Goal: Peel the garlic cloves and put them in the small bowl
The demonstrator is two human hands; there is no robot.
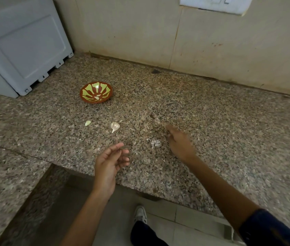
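White appliance [22, 48] behind small bowl [96, 92], shoe [140, 214] below counter [211, 121]

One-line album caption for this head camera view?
Two empty hands hover above unpeeled garlic clove and peel scraps near red-and-green patterned bowl.

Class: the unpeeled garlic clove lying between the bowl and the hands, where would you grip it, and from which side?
Pinch the unpeeled clove across its plump rounded body from above, probably; the thin tail pointing toward the counter's near edge looks too slight to hold.
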